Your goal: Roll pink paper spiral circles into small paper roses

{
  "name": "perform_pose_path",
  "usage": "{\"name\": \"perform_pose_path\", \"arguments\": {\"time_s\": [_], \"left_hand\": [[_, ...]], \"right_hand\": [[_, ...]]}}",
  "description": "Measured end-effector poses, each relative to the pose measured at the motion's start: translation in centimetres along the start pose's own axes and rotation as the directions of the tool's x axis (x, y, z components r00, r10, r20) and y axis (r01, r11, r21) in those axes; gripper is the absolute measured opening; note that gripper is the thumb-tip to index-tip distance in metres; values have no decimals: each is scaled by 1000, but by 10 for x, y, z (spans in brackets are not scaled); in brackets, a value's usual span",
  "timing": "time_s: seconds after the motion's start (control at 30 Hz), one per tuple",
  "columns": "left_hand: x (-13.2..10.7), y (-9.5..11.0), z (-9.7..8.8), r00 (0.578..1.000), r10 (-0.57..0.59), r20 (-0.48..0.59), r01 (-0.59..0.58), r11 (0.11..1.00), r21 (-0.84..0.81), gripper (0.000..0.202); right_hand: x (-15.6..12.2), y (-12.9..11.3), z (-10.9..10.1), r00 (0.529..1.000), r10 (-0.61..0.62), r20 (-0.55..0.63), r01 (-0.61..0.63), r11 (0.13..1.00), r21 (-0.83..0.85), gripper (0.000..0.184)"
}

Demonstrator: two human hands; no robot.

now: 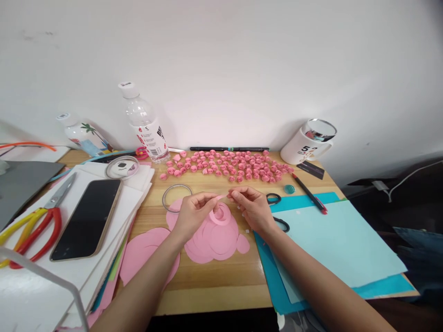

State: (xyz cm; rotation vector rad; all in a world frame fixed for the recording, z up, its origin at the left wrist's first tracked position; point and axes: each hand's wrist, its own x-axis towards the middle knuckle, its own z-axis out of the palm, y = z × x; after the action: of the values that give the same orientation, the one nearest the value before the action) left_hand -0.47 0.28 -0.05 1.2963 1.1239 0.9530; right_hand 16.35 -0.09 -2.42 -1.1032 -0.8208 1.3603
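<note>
My left hand (pixel 194 210) and my right hand (pixel 252 206) meet over the middle of the wooden desk (pixel 214 281). Both pinch the end of a pink paper spiral strip (pixel 222 213) that curls down between them. Under the hands lies a pile of pink paper circles (pixel 214 240). Behind them, several small rolled pink paper roses (pixel 228 167) are spread across the desk.
A phone (pixel 88 216) lies on white sheets at left, with red and yellow scissors (pixel 38 226). Two bottles (pixel 147 124) and a white mug (pixel 308 143) stand at the wall. Blue paper sheets (pixel 339 244), black scissors (pixel 277 200) and a red pen (pixel 309 193) lie right.
</note>
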Motion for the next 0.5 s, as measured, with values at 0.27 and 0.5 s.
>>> {"name": "perform_pose_path", "arguments": {"time_s": [0.27,0.5], "left_hand": [[1,-2,1,1000,-3,-20,4,1000,13,15],[0,0,2,1000,9,12,-9,1000,9,15]], "right_hand": [[-1,-2,2,999,43,3,-43,999,13,17],[-1,-2,1,1000,18,-17,-19,1000,-8,18]]}}
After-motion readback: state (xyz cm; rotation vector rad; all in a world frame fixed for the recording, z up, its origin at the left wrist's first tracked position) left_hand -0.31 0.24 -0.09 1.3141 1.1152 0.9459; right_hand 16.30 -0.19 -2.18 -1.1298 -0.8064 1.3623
